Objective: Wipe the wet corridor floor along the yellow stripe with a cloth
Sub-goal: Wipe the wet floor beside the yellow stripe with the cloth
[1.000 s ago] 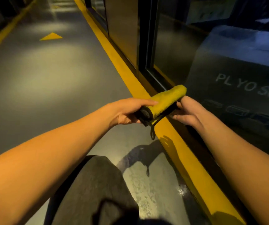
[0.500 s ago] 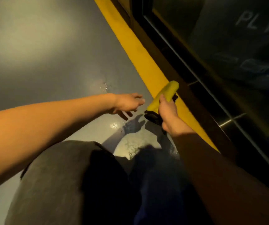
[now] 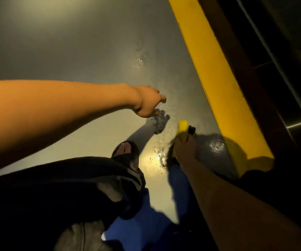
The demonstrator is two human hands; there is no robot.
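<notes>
Your right hand (image 3: 183, 148) grips the rolled cloth (image 3: 182, 130) low over the wet floor (image 3: 91, 57) beside the stripe (image 3: 218, 78), left hand (image 3: 148, 102) loosely curled, empty (a roll may just smear water)

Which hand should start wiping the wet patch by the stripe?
Right. The right hand already grips the rolled cloth low beside the yellow stripe; the left hand holds nothing.
</notes>
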